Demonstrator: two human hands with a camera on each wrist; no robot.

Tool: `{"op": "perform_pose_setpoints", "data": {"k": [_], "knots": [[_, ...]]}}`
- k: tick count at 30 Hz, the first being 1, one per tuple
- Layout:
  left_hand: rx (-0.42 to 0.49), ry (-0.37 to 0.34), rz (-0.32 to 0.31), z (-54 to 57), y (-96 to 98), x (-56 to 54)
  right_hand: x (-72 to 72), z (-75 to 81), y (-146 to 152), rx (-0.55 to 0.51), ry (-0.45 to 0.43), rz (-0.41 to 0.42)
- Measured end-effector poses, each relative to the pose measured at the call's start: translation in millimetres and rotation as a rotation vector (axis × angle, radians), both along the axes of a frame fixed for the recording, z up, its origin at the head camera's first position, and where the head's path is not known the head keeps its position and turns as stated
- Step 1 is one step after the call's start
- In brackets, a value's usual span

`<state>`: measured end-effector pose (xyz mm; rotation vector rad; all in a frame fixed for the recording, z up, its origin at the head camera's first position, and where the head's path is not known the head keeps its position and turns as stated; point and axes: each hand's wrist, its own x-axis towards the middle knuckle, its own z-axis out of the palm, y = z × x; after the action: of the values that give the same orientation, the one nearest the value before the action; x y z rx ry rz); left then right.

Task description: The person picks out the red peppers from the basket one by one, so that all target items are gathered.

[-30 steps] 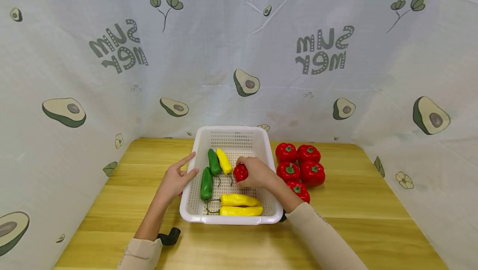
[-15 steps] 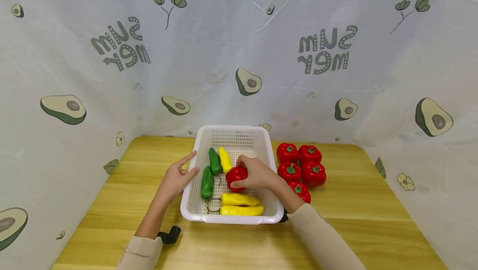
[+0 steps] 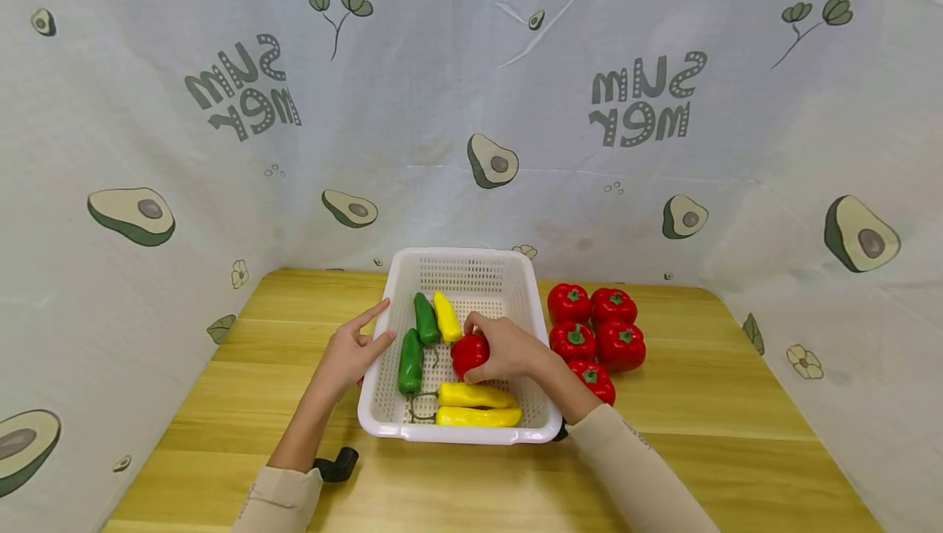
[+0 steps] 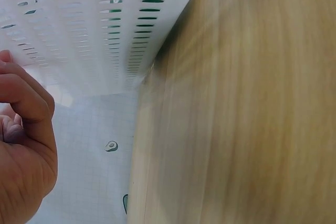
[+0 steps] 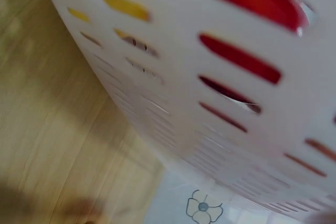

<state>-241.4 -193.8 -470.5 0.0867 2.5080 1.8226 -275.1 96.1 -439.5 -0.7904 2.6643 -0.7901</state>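
A white slotted plastic basket [image 3: 460, 433] stands on the wooden table. Inside it my right hand [image 3: 508, 349] holds a red bell pepper [image 3: 468, 355], fingers behind and thumb at the front. Red shows through the basket wall [image 5: 178, 66] in the right wrist view. My left hand [image 3: 349, 357] grips the basket's left rim, its thumb over the edge; in the left wrist view its other fingers [image 4: 26, 98] curl outside the wall. Around the held pepper lie two long green peppers [image 3: 411, 363], a yellow pepper [image 3: 446, 318] behind, and two yellow peppers [image 3: 479, 417] in front.
Several red bell peppers [image 3: 620, 345] sit in a cluster on the table right of the basket, partly behind my right forearm. A black strap piece [image 3: 337, 465] shows at my left wrist. A printed cloth [image 3: 435, 107] hangs behind the table.
The red bell pepper came out from under my right fingers toward the left, turned, then shifted slightly back right. My left hand has stayed at the rim.
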Motion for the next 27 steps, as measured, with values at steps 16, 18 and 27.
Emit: {"op": "perform_pose_setpoints", "data": {"k": [16, 18, 27], "knots": [[-0.020, -0.001, 0.013, 1.7, 1.7, 0.7, -0.3, 1.9, 4.0, -0.109, 0.010, 0.019], [-0.023, -0.003, 0.015, 1.7, 1.7, 1.1, 0.0, 2.0, 4.4, -0.138, 0.010, 0.006], [-0.003, 0.004, 0.010, 0.7, 1.6, 1.4, 5.3, 8.4, 7.5, -0.251, 0.047, 0.021]]}}
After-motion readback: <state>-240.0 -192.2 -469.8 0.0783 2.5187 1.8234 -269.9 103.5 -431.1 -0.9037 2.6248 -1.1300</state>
